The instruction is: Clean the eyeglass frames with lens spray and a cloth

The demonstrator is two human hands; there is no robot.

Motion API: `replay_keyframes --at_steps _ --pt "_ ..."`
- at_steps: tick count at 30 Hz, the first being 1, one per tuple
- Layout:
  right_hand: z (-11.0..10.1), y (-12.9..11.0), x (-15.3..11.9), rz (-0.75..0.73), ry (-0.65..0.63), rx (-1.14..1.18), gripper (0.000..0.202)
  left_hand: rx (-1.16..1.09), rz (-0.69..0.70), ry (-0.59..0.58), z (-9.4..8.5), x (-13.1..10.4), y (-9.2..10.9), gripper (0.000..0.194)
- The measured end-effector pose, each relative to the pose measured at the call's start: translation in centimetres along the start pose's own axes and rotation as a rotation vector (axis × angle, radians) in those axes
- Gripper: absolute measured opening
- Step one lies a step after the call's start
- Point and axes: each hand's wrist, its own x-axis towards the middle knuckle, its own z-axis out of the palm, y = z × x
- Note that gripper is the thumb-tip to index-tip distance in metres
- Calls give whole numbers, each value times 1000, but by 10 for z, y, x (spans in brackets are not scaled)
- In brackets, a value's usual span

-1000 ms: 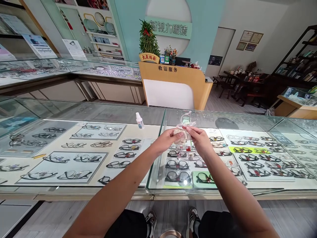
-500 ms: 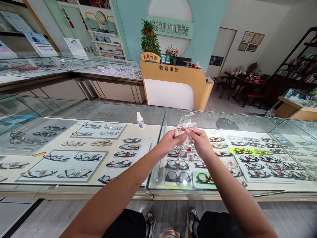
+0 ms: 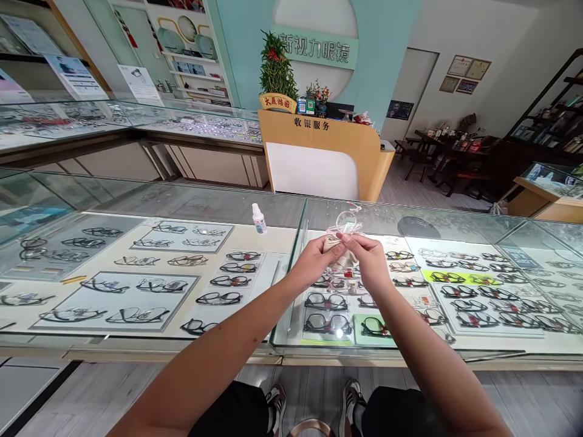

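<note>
My left hand (image 3: 317, 260) is closed on a small beige cloth (image 3: 330, 243), or a cloth pouch, above the glass display case (image 3: 291, 315). Opposite it, my right hand (image 3: 370, 260) pinches the same beige piece with thumb and forefinger. The fingers cover much of it, so its full shape is hidden. Just beyond the fingertips lies a pale pinkish, see-through looped thing (image 3: 347, 222), whose kind I cannot make out. A white spray bottle (image 3: 259, 218) stands upright on the glass to the left.
Beneath the glass, several eyeglasses (image 3: 325, 301) lie in rows, some on a green box (image 3: 359, 334). A dark oval tray (image 3: 418, 227) lies to the right. Farther off stand a wooden cashier counter (image 3: 319, 136) and a potted plant (image 3: 277, 67).
Both hands stay at nearly the same place, still holding the beige cloth, with only slight finger shifts. The view has tilted a little.
</note>
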Motion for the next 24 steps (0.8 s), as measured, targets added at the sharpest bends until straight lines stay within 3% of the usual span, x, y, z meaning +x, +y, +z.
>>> replay_keyframes --at_steps 5,14,20,24 --pt "-1 4 1 -14 -1 29 25 -97 -47 -3 2 -1 6 57" --pt "2 0 -1 -35 -4 62 22 -45 -16 208 3 1 8 61" --pt "2 -1 -1 -24 12 52 25 -11 21 188 3 0 8 53" --pt "2 0 -1 -13 10 69 26 -17 14 101 1 0 9 53"
